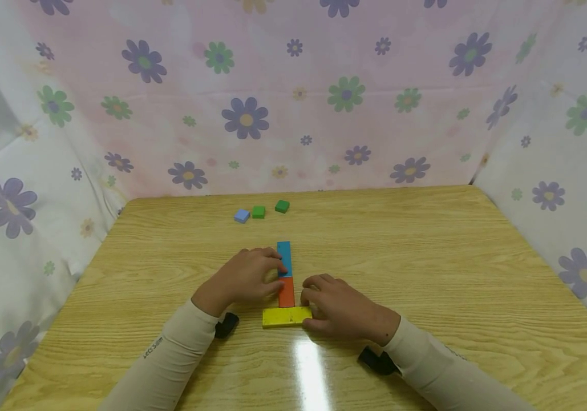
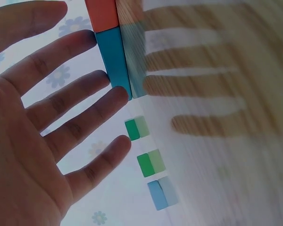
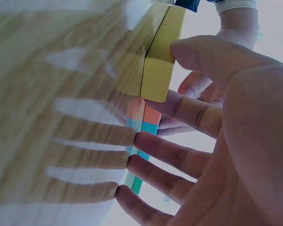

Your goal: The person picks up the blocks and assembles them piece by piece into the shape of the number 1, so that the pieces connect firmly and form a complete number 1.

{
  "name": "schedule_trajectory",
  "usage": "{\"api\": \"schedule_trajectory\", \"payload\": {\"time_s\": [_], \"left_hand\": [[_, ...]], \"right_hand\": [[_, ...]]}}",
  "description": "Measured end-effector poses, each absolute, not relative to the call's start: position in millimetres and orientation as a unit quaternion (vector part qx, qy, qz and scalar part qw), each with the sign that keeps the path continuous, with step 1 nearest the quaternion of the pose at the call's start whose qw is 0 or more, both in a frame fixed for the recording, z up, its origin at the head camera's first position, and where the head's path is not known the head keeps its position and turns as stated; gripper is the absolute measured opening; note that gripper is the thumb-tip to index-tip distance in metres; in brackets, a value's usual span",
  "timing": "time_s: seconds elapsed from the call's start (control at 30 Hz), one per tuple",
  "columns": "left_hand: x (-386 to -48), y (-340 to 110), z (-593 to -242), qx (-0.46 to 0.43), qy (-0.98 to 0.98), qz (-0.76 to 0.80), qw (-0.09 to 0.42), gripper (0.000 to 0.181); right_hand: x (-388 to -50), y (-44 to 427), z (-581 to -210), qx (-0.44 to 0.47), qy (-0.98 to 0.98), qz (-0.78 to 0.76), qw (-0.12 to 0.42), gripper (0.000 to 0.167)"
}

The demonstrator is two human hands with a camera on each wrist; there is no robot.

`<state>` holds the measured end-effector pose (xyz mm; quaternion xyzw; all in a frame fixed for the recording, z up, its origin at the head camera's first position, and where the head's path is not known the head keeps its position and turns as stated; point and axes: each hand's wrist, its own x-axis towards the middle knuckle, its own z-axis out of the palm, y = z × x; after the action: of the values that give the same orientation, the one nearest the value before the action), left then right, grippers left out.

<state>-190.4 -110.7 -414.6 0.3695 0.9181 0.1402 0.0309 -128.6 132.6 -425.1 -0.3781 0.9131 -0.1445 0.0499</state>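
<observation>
A blue rectangular block [image 1: 284,257] and an orange-red block [image 1: 286,293] lie end to end in a line. A yellow block [image 1: 278,317] lies crosswise at the orange-red block's near end. My left hand [image 1: 251,275] is beside the line, its spread fingertips touching or nearly touching the blue block [image 2: 114,61]. Its thumb stands apart from the blocks in the left wrist view. With thumb and index finger, my right hand [image 1: 341,308] pinches the right end of the yellow block [image 3: 161,61]; its other fingers are spread, fingertips low at the table.
Farther back on the wooden table [image 1: 401,245] lie a small light-blue block [image 1: 242,216], a green block [image 1: 259,212] and a darker green block [image 1: 282,206]. Flowered cloth [image 1: 293,103] hangs behind the table and at both sides. The glossy tabletop reflects the hands.
</observation>
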Motion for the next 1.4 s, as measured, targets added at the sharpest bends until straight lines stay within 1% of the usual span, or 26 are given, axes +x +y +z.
{"api": "schedule_trajectory", "payload": {"time_s": [0.23,0.37,0.6,0.8,0.9,1.13,1.3,1.4], "left_hand": [[-191,-112,-415,0.376,0.917,0.133,-0.005,0.018],[-191,-114,-414,0.368,0.921,0.124,-0.014,0.018],[-192,-116,-413,0.351,0.929,0.117,-0.009,0.023],[-193,-118,-415,0.331,0.937,0.111,0.007,0.028],[-195,-118,-417,0.328,0.938,0.112,0.012,0.029],[-197,-115,-419,0.335,0.934,0.122,0.012,0.028],[-198,-112,-419,0.331,0.934,0.129,0.012,0.028],[-196,-111,-420,0.324,0.935,0.142,0.017,0.028]], "right_hand": [[-131,131,-425,-0.383,0.911,-0.143,0.048,0.024],[-131,130,-425,-0.383,0.911,-0.142,0.052,0.025],[-134,128,-425,-0.384,0.91,-0.14,0.062,0.027],[-140,129,-424,-0.385,0.905,-0.163,0.076,0.03],[-145,130,-424,-0.388,0.903,-0.17,0.071,0.028],[-160,133,-421,-0.373,0.908,-0.182,0.049,0.019],[-176,131,-418,-0.368,0.912,-0.178,0.025,0.019],[-185,128,-419,-0.36,0.915,-0.18,0.022,0.019]]}}
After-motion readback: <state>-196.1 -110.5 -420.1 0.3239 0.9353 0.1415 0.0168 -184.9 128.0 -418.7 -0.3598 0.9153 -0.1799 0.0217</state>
